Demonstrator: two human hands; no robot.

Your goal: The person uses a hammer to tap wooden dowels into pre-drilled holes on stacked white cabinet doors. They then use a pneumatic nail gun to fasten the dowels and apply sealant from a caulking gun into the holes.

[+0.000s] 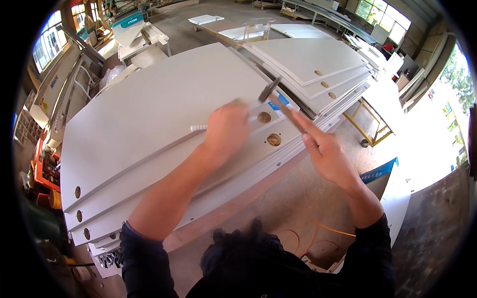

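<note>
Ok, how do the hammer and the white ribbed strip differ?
The hammer is dark and brownish; the ribbed strip is white. The hammer is gripped in the right hand; the ribbed strip shows beside the blurred left hand. The hammer looks longer than the ribbed strip's visible part.

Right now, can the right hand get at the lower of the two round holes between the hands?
Probably yes: the lower hole shows uncovered, left of the right hand, nothing visible between. But that hand grips a hammer, so it isn't free.

Orange hose (338, 230) on concrete floor (278, 211).
</note>
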